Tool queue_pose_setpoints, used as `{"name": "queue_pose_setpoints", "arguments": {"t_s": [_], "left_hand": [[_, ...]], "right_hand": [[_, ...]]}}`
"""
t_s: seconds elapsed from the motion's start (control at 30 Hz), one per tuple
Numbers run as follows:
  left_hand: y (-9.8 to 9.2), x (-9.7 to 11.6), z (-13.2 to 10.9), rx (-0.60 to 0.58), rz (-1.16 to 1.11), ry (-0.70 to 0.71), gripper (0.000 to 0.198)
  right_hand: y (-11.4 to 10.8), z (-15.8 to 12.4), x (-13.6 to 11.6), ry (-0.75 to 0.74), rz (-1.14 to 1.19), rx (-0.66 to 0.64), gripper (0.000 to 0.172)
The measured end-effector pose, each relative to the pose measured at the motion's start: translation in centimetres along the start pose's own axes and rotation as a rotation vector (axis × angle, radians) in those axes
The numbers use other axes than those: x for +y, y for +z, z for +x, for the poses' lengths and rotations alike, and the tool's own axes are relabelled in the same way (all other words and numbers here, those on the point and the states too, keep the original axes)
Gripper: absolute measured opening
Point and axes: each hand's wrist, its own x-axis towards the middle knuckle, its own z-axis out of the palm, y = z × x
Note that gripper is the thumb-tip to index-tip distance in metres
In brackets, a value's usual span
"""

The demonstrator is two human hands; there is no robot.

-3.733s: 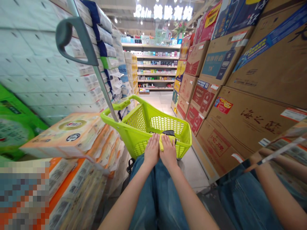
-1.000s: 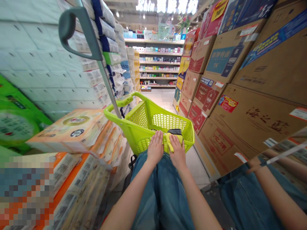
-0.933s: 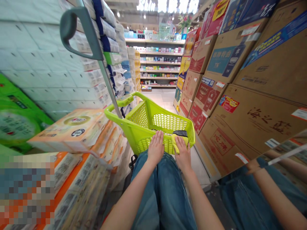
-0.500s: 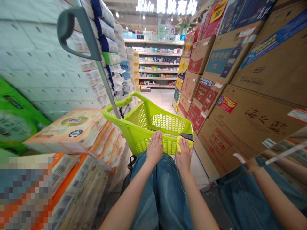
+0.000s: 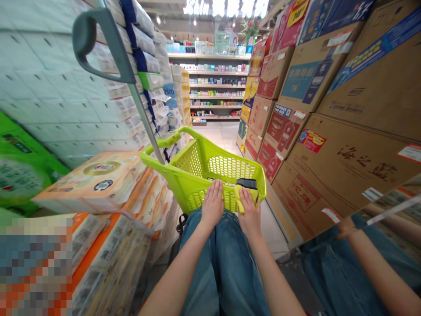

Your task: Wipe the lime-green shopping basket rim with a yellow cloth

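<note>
A lime-green wheeled shopping basket (image 5: 226, 160) with perforated walls and a long grey pull handle (image 5: 128, 66) stands in front of my knees. My left hand (image 5: 213, 199) lies on its near rim, fingers stretched out and close together. Farther right along the same rim, my right hand (image 5: 249, 208) presses a yellow cleaning cloth (image 5: 240, 193) with a dark grey band against the basket. The cloth is folded over the rim, and my fingers cover part of it. What lies under my right palm is hidden.
Stacked cardboard cartons (image 5: 358, 162) line the right side, near a reflective panel (image 5: 371, 245). On the left are tissue packs (image 5: 95, 180) and piled paper bundles (image 5: 108, 245). Shelves of small goods (image 5: 217, 83) stand at the aisle's far end, beyond the tiled floor (image 5: 226, 131).
My right hand has slid the cloth left along the near rim, and more of its dark band shows. My left hand stays in place on the rim.
</note>
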Motion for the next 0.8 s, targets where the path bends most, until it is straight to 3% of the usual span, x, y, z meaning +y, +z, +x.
{"name": "queue_pose_setpoints", "arguments": {"t_s": [0.13,0.23,0.37,0.6,0.7,0.8], "left_hand": [[0.1,0.0,0.0,-0.003,0.009,-0.005,0.078],[0.2,-0.1,0.0,0.001,0.001,-0.009,0.078],[0.3,-0.1,0.0,0.004,0.000,-0.013,0.075],[0.0,-0.1,0.0,-0.014,-0.007,-0.006,0.073],[0.0,-0.2,0.0,-0.015,-0.016,0.001,0.074],[0.1,-0.2,0.0,0.000,-0.010,0.001,0.074]], "right_hand": [[-0.8,-1.4,4.0,0.126,0.015,0.066,0.071],[-0.8,-1.6,4.9,0.215,0.020,0.122,0.065],[-0.3,-0.1,2.3,0.277,0.003,0.123,0.063],[1.4,3.1,-4.8,0.048,0.003,-0.035,0.067],[1.5,3.0,-5.4,-0.009,-0.024,-0.047,0.069],[0.9,1.9,-4.2,-0.033,-0.051,-0.036,0.071]]}}
